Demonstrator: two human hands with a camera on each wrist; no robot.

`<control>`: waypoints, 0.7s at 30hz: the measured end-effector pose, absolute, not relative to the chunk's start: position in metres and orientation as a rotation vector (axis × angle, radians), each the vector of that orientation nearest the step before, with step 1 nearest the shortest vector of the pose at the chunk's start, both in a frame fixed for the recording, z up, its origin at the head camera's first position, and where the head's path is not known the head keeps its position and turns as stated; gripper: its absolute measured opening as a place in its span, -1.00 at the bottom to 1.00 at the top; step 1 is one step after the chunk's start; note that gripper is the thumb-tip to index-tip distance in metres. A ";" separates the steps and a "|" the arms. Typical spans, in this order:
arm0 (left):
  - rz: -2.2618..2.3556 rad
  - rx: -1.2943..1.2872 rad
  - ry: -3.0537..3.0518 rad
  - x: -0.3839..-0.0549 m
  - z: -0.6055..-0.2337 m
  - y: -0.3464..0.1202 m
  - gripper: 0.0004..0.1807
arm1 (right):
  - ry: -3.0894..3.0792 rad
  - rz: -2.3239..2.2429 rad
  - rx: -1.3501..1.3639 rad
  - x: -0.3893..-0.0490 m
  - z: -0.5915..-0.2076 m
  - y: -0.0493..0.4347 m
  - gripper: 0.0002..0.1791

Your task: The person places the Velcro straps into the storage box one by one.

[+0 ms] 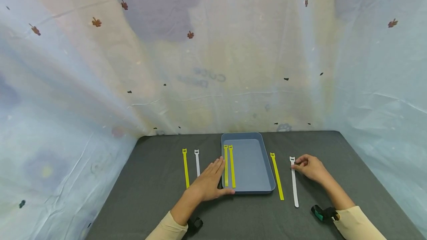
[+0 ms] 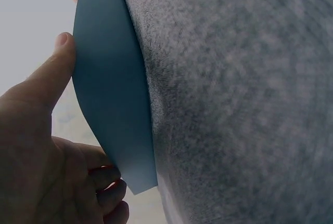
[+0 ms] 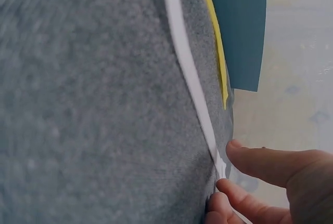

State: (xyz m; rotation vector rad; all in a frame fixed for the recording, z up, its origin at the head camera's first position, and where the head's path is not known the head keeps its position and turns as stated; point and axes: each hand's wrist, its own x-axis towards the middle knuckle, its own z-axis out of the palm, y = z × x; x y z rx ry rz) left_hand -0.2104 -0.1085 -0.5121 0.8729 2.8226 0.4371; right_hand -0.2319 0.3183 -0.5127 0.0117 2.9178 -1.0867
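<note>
My left hand [image 1: 210, 180] lies along the left side of a blue-grey rectangular tray [image 1: 253, 166], fingers extended and thumb at its front corner. In the left wrist view, the thumb and fingertips rest against the tray's wall [image 2: 109, 78]. Two yellow cable ties [image 1: 232, 167] with slotted heads lie side by side in the tray. On the right, my right hand [image 1: 310, 167] is at the head of a white cable tie [image 1: 295, 188]. The right wrist view has thumb and forefinger spread on either side of that white tie's head [image 3: 220, 164]; its strip lies along the cloth.
Between the tray and the white tie lies another yellow cable tie [image 1: 277, 177]. Left of the tray are a yellow cable tie [image 1: 185, 166] and a white one [image 1: 197, 162], partly hidden by my left hand. A dark cloth [image 1: 133, 203] covers the table; a patterned sheet [image 1: 233, 66] hangs behind.
</note>
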 end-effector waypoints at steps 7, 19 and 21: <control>0.430 0.856 2.812 -0.210 -0.510 -0.108 0.28 | 2.923 -1.082 0.056 -0.235 -0.514 0.317 -0.66; 0.432 0.847 2.809 -0.209 -0.508 -0.108 0.28 | 2.917 -1.120 0.058 -0.239 -0.520 0.318 -0.69; 0.432 0.848 2.810 -0.209 -0.508 -0.108 0.28 | 2.918 -1.119 0.055 -0.239 -0.520 0.318 -0.69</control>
